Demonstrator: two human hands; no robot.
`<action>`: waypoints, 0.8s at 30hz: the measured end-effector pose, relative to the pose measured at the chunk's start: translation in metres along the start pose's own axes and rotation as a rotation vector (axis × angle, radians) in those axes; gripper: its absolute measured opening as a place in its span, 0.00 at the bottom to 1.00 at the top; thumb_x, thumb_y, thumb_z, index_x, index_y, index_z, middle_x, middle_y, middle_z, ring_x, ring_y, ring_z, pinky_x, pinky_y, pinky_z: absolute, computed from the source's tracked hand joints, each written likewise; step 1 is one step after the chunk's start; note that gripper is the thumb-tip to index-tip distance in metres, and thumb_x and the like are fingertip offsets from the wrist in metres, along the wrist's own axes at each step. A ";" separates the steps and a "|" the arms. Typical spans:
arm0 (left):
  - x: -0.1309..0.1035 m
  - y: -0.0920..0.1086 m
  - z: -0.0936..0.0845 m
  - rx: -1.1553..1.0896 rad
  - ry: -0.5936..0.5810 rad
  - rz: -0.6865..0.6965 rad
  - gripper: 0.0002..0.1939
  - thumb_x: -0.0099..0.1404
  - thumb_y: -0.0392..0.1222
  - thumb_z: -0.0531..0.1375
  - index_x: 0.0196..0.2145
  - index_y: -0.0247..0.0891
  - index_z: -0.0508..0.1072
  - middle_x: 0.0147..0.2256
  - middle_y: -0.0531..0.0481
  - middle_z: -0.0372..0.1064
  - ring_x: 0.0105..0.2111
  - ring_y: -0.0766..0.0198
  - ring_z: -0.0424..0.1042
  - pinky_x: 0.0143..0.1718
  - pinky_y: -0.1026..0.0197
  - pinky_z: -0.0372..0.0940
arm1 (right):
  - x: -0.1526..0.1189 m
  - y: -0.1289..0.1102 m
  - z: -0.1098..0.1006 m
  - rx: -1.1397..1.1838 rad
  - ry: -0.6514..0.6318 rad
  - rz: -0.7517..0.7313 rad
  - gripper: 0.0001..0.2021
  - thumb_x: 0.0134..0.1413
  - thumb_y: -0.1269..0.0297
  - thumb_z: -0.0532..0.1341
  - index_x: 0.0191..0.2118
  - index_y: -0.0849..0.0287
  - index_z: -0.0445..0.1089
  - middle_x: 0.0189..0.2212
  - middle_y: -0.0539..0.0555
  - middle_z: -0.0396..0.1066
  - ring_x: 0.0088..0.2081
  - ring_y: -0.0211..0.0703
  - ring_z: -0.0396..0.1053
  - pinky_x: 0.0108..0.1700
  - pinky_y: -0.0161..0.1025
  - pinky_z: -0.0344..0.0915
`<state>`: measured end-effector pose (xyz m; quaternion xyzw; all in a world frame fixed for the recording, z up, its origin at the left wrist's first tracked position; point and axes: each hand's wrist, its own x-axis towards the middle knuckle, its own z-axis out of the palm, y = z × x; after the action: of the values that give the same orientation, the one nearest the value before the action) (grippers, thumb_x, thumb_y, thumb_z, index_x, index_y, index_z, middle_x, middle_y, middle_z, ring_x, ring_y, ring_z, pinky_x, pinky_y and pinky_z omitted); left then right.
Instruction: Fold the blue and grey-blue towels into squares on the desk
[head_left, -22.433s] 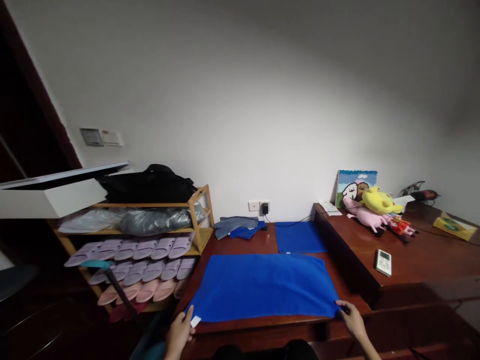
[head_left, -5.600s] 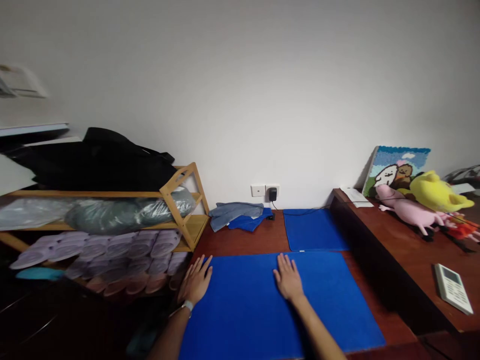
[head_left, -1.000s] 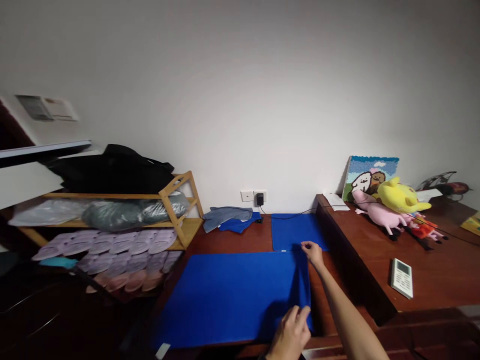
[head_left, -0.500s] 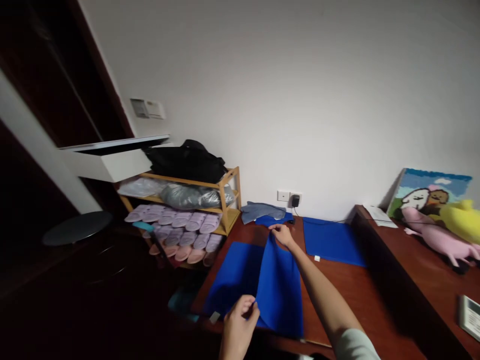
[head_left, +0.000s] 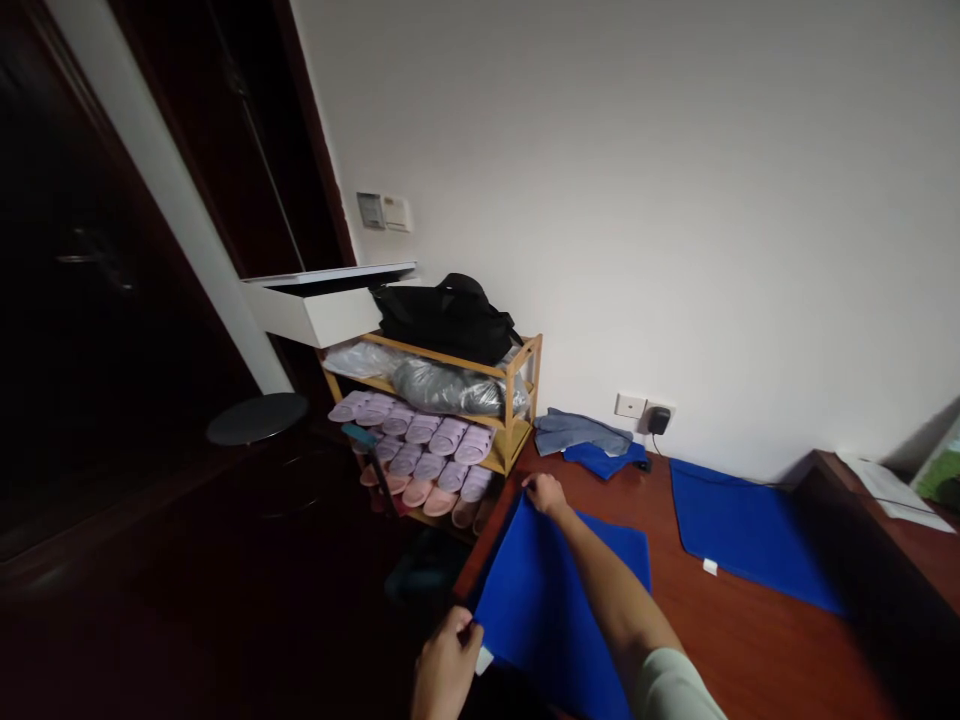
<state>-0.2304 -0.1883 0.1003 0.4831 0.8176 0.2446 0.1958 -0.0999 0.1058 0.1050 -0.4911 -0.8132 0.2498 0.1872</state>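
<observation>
A blue cloth (head_left: 546, 590) with a small white tag (head_left: 484, 660) lies partly raised over the near end of the reddish-brown table. My right hand (head_left: 546, 495) pinches its far left corner, close to the table's left side. Nearer to me, my left hand (head_left: 448, 660) has its thumb and fingers closed on the near left corner, beside the tag. The cloth's left edge runs between both hands. My right forearm hides part of the cloth. A second blue cloth (head_left: 750, 530), also tagged, rests flat farther right.
Against the wall lie a crumpled grey-blue cloth (head_left: 581, 432) and a small blue cloth (head_left: 604, 460), below a black plug (head_left: 658, 420). Left of the table stands a wooden rack (head_left: 517, 400) with slippers (head_left: 424, 430) and a black bag (head_left: 450, 318). A round stool (head_left: 257, 418) is farther left.
Both hands have moved left across the table, carrying the cloth's held edge from the middle to the left side. The view has turned left.
</observation>
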 end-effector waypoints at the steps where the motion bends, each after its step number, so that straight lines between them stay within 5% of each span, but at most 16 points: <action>1: 0.003 -0.005 0.002 0.058 -0.022 -0.014 0.09 0.69 0.39 0.54 0.34 0.45 0.73 0.36 0.52 0.80 0.38 0.60 0.80 0.38 0.64 0.65 | 0.000 0.001 0.008 -0.012 -0.002 0.010 0.14 0.57 0.74 0.61 0.43 0.51 0.79 0.47 0.54 0.80 0.52 0.49 0.75 0.57 0.43 0.66; 11: 0.012 -0.020 0.021 0.226 -0.061 0.021 0.12 0.71 0.37 0.52 0.38 0.42 0.76 0.42 0.48 0.76 0.43 0.59 0.78 0.44 0.61 0.65 | 0.006 0.012 0.046 -0.011 -0.014 -0.055 0.14 0.59 0.76 0.59 0.44 0.53 0.78 0.50 0.55 0.78 0.55 0.47 0.71 0.59 0.39 0.61; 24: 0.017 -0.031 0.023 0.098 -0.010 0.041 0.10 0.68 0.35 0.54 0.32 0.43 0.74 0.36 0.50 0.77 0.39 0.60 0.80 0.42 0.61 0.68 | 0.006 -0.001 0.023 0.064 -0.016 -0.141 0.15 0.52 0.81 0.59 0.39 0.56 0.77 0.39 0.53 0.80 0.44 0.44 0.77 0.50 0.34 0.66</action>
<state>-0.2472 -0.1809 0.0619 0.5100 0.8175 0.2057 0.1712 -0.1159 0.1057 0.0870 -0.4246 -0.8388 0.2658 0.2133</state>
